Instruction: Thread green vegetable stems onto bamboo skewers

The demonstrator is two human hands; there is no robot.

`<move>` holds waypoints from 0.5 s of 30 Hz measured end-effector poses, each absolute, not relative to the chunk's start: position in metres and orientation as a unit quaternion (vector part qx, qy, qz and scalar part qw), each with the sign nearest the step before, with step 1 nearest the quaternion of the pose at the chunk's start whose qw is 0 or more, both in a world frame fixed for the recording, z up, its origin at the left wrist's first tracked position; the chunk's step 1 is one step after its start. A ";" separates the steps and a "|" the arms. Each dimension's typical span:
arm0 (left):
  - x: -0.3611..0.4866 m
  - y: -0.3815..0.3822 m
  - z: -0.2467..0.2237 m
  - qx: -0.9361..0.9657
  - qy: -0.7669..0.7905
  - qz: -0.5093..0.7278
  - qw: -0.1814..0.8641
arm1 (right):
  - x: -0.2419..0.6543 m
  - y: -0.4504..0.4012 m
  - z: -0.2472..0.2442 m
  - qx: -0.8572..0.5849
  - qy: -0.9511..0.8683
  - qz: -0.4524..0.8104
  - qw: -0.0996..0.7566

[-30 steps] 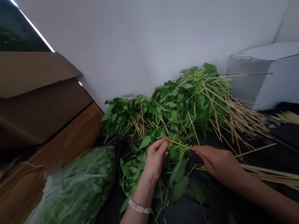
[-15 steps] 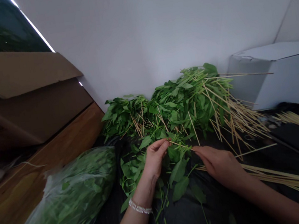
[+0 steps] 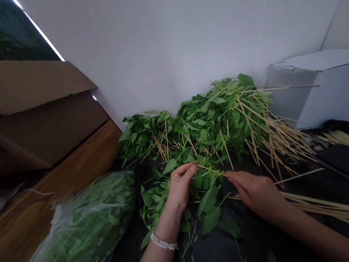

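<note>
Between my two hands runs a thin wooden skewer point(image 3: 209, 168) with green leafy stems along it. My left hand point(image 3: 183, 181) pinches its left end between thumb and fingertips; a beaded bracelet is on that wrist. At the skewer's right end, the fingers of my right hand point(image 3: 251, 185) are closed around it, hiding the tip. Broad leaves point(image 3: 209, 206) hang below the skewer. Loose greens point(image 3: 153, 199) lie on the black cover left of and beneath my left hand.
Skewered greens point(image 3: 204, 113) are heaped against the white wall. A clear bag of leaves point(image 3: 91, 235) lies at left, near a cardboard box point(image 3: 29, 122) on wood. Loose skewers point(image 3: 340, 207) rest at right on the black cover point(image 3: 256, 241). A white box point(image 3: 334, 85) stands behind.
</note>
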State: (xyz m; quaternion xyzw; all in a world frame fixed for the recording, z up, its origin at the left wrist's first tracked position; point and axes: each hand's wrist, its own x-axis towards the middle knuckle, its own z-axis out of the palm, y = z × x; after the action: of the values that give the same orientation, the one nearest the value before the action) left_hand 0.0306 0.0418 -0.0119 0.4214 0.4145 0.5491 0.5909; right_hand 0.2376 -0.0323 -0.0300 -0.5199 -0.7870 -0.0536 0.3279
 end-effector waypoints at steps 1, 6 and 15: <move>0.031 0.042 -0.012 0.421 0.415 0.547 0.593 | 0.238 -0.032 -0.030 -0.521 -0.786 -0.052 0.328; 0.031 0.042 -0.013 0.425 0.416 0.546 0.590 | 0.237 -0.032 -0.031 -0.525 -0.783 -0.047 0.330; 0.030 0.041 -0.011 0.420 0.435 0.546 0.579 | 0.236 -0.033 -0.031 -0.529 -0.782 -0.050 0.325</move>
State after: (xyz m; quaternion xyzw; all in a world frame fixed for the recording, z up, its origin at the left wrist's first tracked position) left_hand 0.0303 0.0414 -0.0107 0.4203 0.4354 0.5462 0.5792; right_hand 0.2362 -0.0331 -0.0307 -0.5292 -0.7823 -0.0500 0.3246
